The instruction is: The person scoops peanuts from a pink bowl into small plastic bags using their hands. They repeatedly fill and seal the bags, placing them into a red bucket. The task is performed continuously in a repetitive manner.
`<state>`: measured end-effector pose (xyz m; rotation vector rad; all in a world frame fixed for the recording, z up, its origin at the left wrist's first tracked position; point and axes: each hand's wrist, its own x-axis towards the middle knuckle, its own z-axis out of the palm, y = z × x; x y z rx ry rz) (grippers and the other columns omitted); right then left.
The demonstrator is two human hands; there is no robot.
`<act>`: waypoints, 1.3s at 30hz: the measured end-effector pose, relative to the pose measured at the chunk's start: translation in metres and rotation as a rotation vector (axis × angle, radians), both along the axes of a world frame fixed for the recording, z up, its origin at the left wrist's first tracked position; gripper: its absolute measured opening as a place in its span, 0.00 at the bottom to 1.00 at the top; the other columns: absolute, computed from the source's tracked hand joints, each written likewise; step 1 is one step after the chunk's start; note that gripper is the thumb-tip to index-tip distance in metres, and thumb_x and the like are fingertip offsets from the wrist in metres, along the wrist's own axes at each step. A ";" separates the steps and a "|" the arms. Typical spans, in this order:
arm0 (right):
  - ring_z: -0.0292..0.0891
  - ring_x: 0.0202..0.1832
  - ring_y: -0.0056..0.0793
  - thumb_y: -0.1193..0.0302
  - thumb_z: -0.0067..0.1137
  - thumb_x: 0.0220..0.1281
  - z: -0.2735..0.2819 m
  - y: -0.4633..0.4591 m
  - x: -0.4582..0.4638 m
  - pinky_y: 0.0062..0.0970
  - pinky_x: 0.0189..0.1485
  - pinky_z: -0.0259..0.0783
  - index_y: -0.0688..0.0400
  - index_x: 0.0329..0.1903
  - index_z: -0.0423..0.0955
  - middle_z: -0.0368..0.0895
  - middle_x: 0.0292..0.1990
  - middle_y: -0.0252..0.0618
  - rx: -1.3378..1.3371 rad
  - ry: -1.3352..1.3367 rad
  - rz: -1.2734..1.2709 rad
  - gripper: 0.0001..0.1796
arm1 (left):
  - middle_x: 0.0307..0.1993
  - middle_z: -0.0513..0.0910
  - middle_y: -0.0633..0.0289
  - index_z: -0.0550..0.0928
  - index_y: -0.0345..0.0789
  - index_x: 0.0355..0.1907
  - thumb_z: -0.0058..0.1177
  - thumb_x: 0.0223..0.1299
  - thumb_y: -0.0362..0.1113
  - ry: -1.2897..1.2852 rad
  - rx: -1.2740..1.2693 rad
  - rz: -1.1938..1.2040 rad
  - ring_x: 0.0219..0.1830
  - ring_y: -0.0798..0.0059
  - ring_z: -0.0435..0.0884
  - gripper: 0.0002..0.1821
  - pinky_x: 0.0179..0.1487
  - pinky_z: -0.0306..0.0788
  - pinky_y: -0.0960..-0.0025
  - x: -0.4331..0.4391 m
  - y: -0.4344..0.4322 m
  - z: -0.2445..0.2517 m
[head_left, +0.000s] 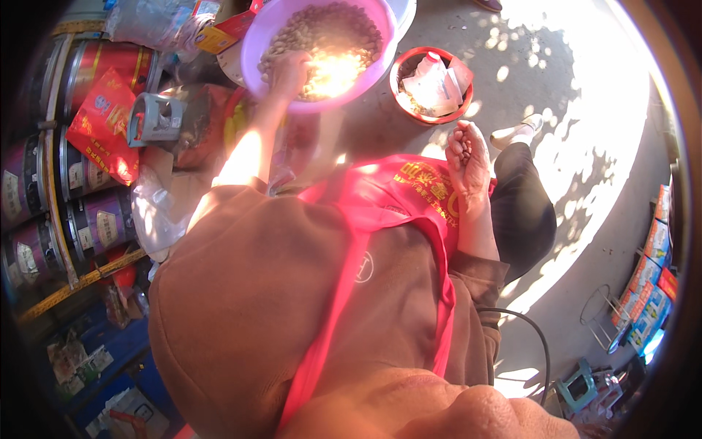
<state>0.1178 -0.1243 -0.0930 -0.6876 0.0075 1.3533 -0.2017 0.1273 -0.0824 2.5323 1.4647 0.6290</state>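
Note:
At the top, a pink plastic basin (249, 71) holds a heap of small brown oval pieces (334, 24), like nuts or beans; bright sun washes out part of it. My left hand (289, 74) reaches over the near left rim, its fingertips down on the heap; whether they pinch a piece is hidden. My right hand (469, 159) is palm up with curled fingers above the red apron (406, 181) on my lap, cupping several reddish-brown pieces (462, 148). Just beyond it stands a round red tub (394, 82) holding a capped plastic container (430, 68) and debris.
Large printed drums (98, 219) stand in a metal rack at the left. Beside them are a red printed bag (104, 126), a grey plastic stool (156, 119) and clear plastic bags (153, 206). Printed boxes (650, 280) and a green stool (577, 387) lie at the right.

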 end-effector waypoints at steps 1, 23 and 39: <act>0.68 0.33 0.13 0.69 0.54 0.71 0.001 0.000 0.001 0.14 0.34 0.62 0.63 0.44 0.77 0.74 0.32 0.28 -0.008 0.013 0.003 0.10 | 0.30 0.84 0.55 0.83 0.35 0.34 0.59 0.53 0.34 -0.054 -0.012 0.056 0.36 0.60 0.84 0.06 0.42 0.74 0.63 0.004 -0.002 0.002; 0.68 0.31 0.09 0.65 0.53 0.72 0.006 -0.004 0.002 0.11 0.30 0.62 0.58 0.40 0.76 0.75 0.31 0.24 0.031 -0.030 0.100 0.10 | 0.39 0.86 0.60 0.85 0.35 0.45 0.56 0.62 0.31 -0.552 -0.539 0.231 0.42 0.78 0.84 0.10 0.44 0.78 0.75 0.043 -0.010 0.011; 0.68 0.30 0.08 0.73 0.55 0.70 0.049 0.000 -0.015 0.03 0.28 0.61 0.63 0.58 0.73 0.79 0.34 0.30 -0.059 -0.271 0.144 0.16 | 0.46 0.82 0.60 0.80 0.29 0.52 0.55 0.65 0.28 -0.970 -1.193 -0.400 0.46 0.77 0.81 0.14 0.51 0.75 0.74 0.151 -0.130 0.051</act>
